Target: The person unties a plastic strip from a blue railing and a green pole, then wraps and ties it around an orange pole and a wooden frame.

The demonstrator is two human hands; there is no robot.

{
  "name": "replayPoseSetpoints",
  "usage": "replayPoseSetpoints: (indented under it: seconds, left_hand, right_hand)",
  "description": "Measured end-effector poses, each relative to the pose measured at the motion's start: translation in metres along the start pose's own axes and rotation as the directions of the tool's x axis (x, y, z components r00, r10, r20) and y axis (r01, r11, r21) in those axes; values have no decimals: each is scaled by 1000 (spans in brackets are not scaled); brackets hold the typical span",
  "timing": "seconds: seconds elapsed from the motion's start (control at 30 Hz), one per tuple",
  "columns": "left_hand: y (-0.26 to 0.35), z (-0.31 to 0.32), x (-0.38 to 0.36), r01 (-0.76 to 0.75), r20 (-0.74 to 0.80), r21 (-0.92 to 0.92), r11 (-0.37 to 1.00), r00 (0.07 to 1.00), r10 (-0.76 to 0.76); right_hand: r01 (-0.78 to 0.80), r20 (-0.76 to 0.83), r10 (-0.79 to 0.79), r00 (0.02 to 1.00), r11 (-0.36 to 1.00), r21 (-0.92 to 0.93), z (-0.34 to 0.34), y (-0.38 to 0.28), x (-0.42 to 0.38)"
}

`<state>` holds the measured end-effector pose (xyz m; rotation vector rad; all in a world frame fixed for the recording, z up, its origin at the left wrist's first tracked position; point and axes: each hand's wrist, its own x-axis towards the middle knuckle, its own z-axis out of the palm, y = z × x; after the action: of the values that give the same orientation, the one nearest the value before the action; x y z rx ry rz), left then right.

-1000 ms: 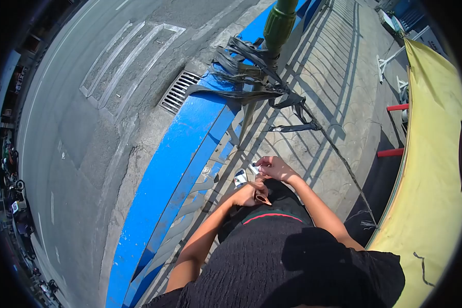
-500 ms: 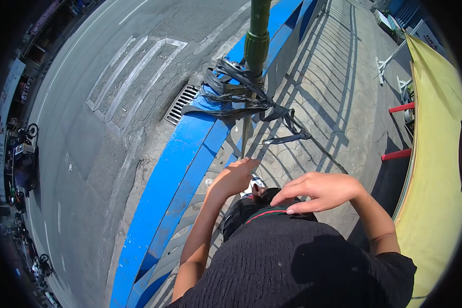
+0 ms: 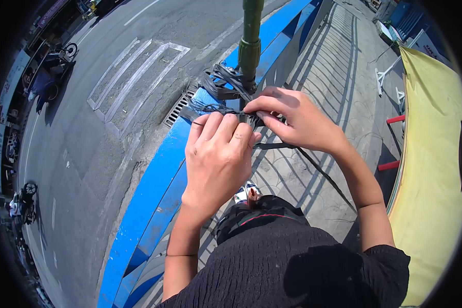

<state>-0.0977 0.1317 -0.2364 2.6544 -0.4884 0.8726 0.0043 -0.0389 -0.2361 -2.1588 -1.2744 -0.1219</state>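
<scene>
A green pole (image 3: pixel 250 54) stands upright against a blue railing (image 3: pixel 159 164), bound to it by several turns of black rubber-like strips (image 3: pixel 223 84). Over the lower turns my left hand (image 3: pixel 218 154) is closed, back of the hand toward me, its fingertips curled out of sight on the strips. Beside it on the right, my right hand (image 3: pixel 295 118) pinches the strips with thumb and forefinger just below the pole's visible part. A loose dark length (image 3: pixel 323 172) hangs from the binding and runs down to the right. The knot itself is mostly hidden behind my fingers.
Beyond the railing lies a road with a drain grate (image 3: pixel 180 107) at its edge. A three-wheeled vehicle (image 3: pixel 54 77) and a motorcycle (image 3: pixel 25 203) are on the road. To the right, a yellow tarp (image 3: pixel 431 169) and red bars (image 3: pixel 389 165) border the paved walkway.
Both hands have come up and forward from near my body to the binding and taken hold of the black strips. The vehicles on the road have shifted.
</scene>
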Motion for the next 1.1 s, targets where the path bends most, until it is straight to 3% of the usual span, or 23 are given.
replayPoseSetpoints:
  seconds: [0.03, 0.07, 0.17, 0.23, 0.3, 0.33, 0.37, 0.4, 0.43, 0.47, 0.5, 0.57, 0.6, 0.63, 0.7, 0.73, 0.77, 0.83, 0.87, 0.9, 0.97, 1.03, 1.1]
  left_hand:
    - [16, -3, -6, 59, 19, 52, 997, 998, -60]
    - [22, 1, -13, 76, 16, -11, 997, 997, -76]
    - [33, 8, -25, 157, 64, -265, 951, 987, -145]
    - [41, 3, -31, 259, 321, -404, 877, 938, -130]
    - [33, 4, -32, 103, 366, -631, 769, 914, 178]
    - [29, 8, -31, 233, 391, -849, 475, 880, 268]
    - [30, 14, -29, 231, 300, -945, 231, 895, 332]
    - [32, 28, -33, 379, 326, -912, -160, 903, 281]
    - [33, 45, -39, 446, 367, -728, -520, 895, 253]
    - [33, 60, -43, 393, 350, -616, -683, 913, 210]
    - [35, 68, -49, 317, 499, -347, -883, 859, 112]
    - [26, 106, -71, 71, 664, -253, -965, 738, -120]
    - [14, 136, -98, 31, 760, -220, -975, 632, -151]
    - [2, 154, -119, -10, 840, -194, -981, 514, -171]
    - [-15, 149, -131, -78, 872, -122, -989, 468, -144]
    - [-18, 151, -137, 7, 875, -189, -982, 454, -165]
    - [-12, 139, -124, 0, 876, -186, -983, 453, -166]
    - [4, 101, -93, 426, 886, -342, -838, 444, -137]
    - [12, 86, -78, 655, 768, -624, -427, 615, -179]
    - [8, 57, -53, 439, 433, -815, 379, 895, -106]
    - [3, 36, -33, 60, 20, -509, 859, 998, -58]
    - [-12, 19, -10, 77, -177, -308, 948, 975, -137]
    - [-27, 9, 9, 192, -258, -162, 968, 938, -229]
  right_hand:
    - [-47, 85, 34, 996, 985, 166, -3, 0, -1]
    - [-86, 148, 54, 988, 973, 216, -5, -4, -2]
    - [-136, 90, 111, 990, 920, 368, 4, -1, -9]
    - [-176, 72, 160, 984, 898, 402, 13, 8, -14]
    - [-198, 30, 212, 977, 838, 508, 18, 16, -16]
    - [-271, 93, 265, 960, 786, 555, 18, 17, -14]
    - [-276, 100, 266, 959, 789, 550, 20, 19, -13]
    - [-310, 89, 351, 932, 646, 698, 25, 23, -12]
    - [-306, 82, 434, 897, 477, 824, 29, 27, -12]
    - [-270, 13, 411, 911, 573, 774, 29, 31, -13]
    - [-273, 17, 409, 912, 577, 770, 30, 31, -12]
    - [-232, -17, 421, 907, 532, 814, 34, 27, -15]
    - [-202, -65, 391, 918, 603, 772, 38, 26, -17]
    - [-157, -140, 321, 937, 743, 651, 37, 21, -15]
    - [39, -141, -13, 990, 983, 182, 32, 25, -14]
    - [4, -118, 15, 993, 988, 156, 33, 23, -18]
    - [2, -110, 16, 994, 987, 158, 31, 23, -19]
    - [-82, -149, 143, 978, 931, 357, 24, 24, -18]
    - [-91, -200, 199, 959, 890, 447, 22, 29, -17]
    - [-144, -161, 290, 943, 796, 588, 16, 29, -16]
    - [-213, -171, 409, 896, 735, 644, 14, 39, -11]
    - [-204, -218, 415, 883, 759, 618, 15, 46, -3]
    - [-173, -264, 288, 921, 907, 384, 13, 48, 7]
